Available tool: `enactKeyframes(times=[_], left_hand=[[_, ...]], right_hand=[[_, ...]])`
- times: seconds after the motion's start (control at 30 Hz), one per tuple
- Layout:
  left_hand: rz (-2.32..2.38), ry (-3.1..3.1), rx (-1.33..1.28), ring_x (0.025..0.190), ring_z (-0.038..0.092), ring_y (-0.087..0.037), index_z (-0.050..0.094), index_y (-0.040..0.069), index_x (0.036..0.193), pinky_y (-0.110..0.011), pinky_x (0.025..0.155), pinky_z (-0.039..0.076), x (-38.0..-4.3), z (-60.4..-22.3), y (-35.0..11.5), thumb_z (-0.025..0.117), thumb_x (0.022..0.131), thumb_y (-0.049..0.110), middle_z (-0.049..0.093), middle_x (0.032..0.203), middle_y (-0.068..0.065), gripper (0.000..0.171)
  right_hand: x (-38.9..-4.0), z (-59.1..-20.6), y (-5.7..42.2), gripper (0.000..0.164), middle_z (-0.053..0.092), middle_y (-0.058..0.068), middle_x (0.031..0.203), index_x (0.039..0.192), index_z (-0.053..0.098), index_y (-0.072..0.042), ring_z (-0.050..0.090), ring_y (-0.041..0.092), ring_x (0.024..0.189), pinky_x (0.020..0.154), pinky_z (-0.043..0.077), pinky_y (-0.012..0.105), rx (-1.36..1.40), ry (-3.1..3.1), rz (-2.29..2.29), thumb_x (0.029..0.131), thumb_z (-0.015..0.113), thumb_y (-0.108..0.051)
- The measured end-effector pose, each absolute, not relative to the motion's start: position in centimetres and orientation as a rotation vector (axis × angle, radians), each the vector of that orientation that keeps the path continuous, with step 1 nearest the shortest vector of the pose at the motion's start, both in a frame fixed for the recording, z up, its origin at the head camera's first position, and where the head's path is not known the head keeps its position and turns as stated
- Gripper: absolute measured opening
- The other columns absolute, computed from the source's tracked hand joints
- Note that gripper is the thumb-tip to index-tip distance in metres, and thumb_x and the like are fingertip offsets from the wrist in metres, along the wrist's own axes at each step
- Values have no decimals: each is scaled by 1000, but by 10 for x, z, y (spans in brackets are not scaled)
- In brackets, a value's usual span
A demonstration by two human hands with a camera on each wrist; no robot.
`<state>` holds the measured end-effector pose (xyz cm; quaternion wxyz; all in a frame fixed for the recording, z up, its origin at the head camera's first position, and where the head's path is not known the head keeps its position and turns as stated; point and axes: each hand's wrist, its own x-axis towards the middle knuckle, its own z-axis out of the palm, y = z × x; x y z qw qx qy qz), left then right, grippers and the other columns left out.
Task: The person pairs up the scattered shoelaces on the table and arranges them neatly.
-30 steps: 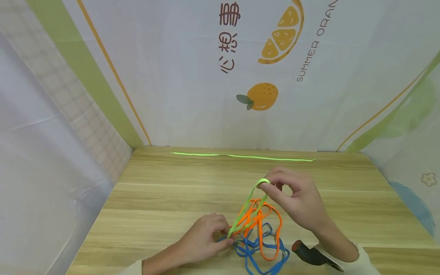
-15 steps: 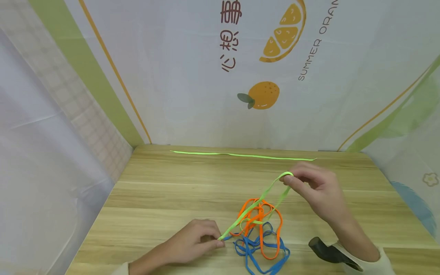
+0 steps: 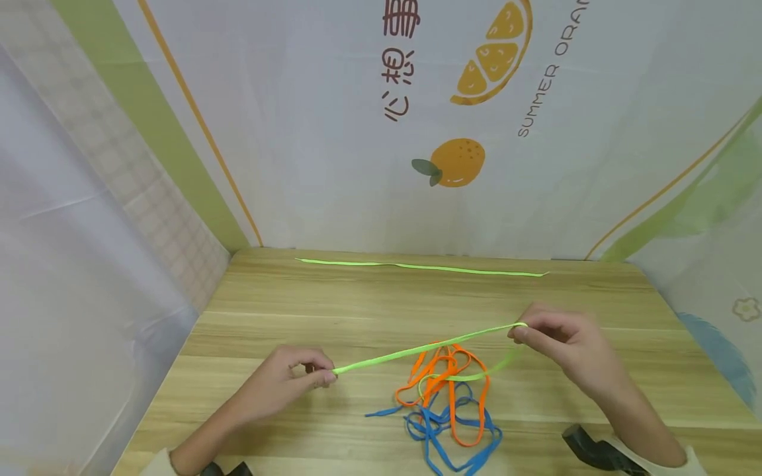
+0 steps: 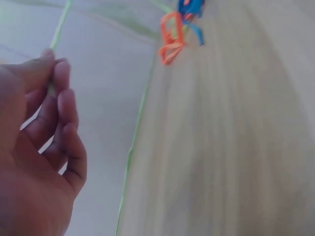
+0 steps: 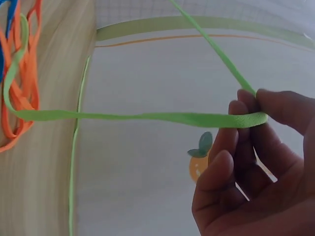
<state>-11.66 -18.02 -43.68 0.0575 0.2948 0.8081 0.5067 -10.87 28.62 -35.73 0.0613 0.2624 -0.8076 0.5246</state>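
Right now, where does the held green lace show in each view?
Head: held green lace, lower middle, between left hand and right hand.
Left wrist: held green lace, upper left and top centre.
Right wrist: held green lace, across the middle, then up.
Shared landmark: orange lace.

Laces: the green lace point(image 5: 206, 119), mid-frame in the right wrist view, is flat woven cloth, matt and finely textured. The orange lace point(image 3: 452, 404) and blue lace point(image 3: 439, 418), lower centre of the head view, look like similar matt fabric. Tabletop point(image 3: 262, 324), lower half: wood-grained, smooth, faintly satin. Backdrop point(image 3: 333, 165), upper half: thin, matt, printed sheeting, lightly creased. Fitting point(image 3: 601, 453), lower right: black, smooth, plastic-looking.
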Motion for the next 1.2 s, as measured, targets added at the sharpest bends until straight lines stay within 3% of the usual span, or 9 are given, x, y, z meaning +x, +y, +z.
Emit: enactKeyframes(times=[0.17, 0.43, 0.8, 1.2], left_hand=[[1739, 2430, 842, 87, 67, -19, 75, 14, 103, -33, 79, 58, -122, -431, -191, 63, 111, 4, 71, 93, -9, 17], [2144, 2262, 671, 89, 60, -16, 67, 3, 100, -26, 87, 53, -131, -430, -194, 53, 112, -2, 62, 91, 2, 20], [2539, 1937, 455, 90, 55, -15, 69, 10, 97, -27, 90, 49, -146, -429, -208, 45, 115, 0, 62, 90, 2, 31], [2723, 1708, 154, 84, 58, -11, 74, 12, 96, -25, 83, 48, -163, -432, -229, 50, 117, 6, 67, 91, 3, 33]], right_hand=[[-113, -374, 292, 28, 71, 8, 95, 102, 80, -9, 64, 19, 84, 72, 54, 31, 901, -2448, 1711, 101, 66, 15], [-118, -405, 286, 25, 64, 10, 91, 100, 77, -10, 60, 27, 85, 77, 53, 37, 990, -2504, 1964, 106, 62, 10], [-123, -428, 291, 23, 63, 13, 87, 94, 73, -3, 62, 23, 83, 79, 54, 39, 1071, -2587, 2009, 108, 58, 6], [-119, -426, 322, 27, 53, 19, 84, 91, 67, -1, 56, 28, 81, 76, 48, 42, 1065, -2578, 2020, 109, 51, 11]])
